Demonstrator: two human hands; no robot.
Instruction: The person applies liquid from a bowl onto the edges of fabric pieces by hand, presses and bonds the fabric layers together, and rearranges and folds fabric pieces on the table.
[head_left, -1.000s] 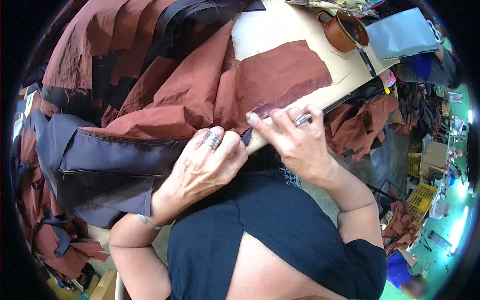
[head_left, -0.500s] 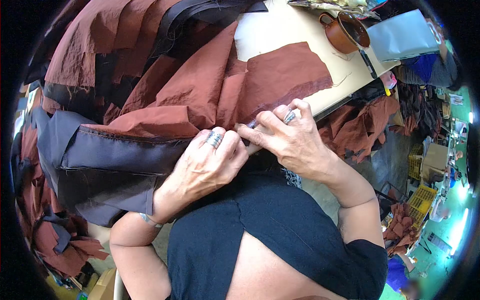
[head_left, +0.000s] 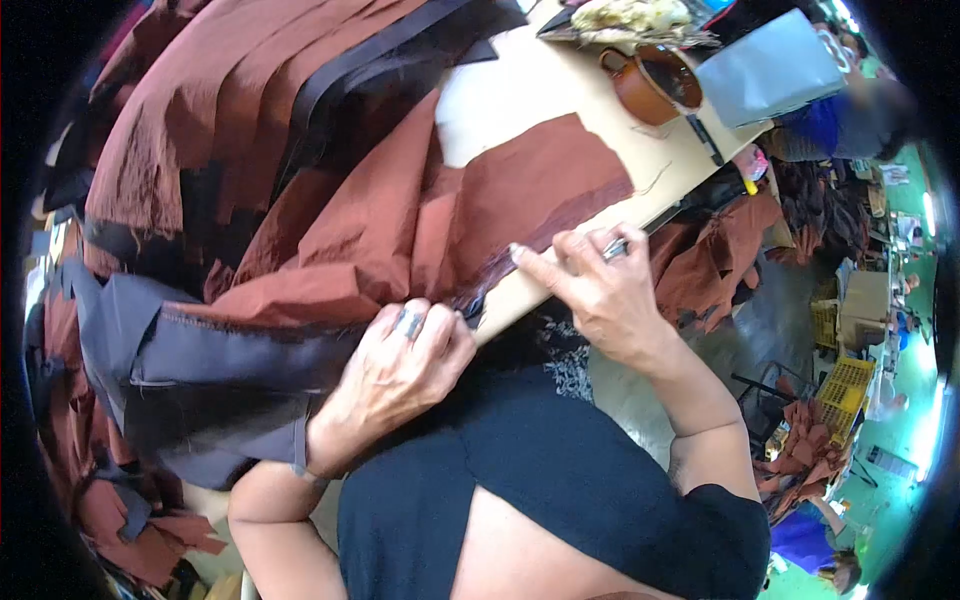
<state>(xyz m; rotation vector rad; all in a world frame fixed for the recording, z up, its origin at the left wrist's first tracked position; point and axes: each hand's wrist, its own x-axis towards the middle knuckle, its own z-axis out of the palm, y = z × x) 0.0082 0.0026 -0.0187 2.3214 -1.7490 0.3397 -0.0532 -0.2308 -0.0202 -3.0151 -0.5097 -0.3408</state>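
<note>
My left hand, with a ring on it, is closed on the edge of the reddish-brown and dark fabric near the table's front edge. Beside it to the right, my right hand is raised over the pale tabletop. Its thumb and index finger stretch toward the fabric's dark purple hem, and its other fingers are curled. Between the hands the hem lies along the table edge. A dark, stitched fabric panel hangs from my left hand to the left.
Layered brown and dark cloth fills the upper left. A brown mug and a grey-blue folded item stand at the upper right. Brown cloth hangs beyond the table, near a yellow crate. Other people appear at the far right.
My right hand has moved right, away from my left hand, uncovering the hem and table edge. The view has shifted, so the mug and table appear farther left.
</note>
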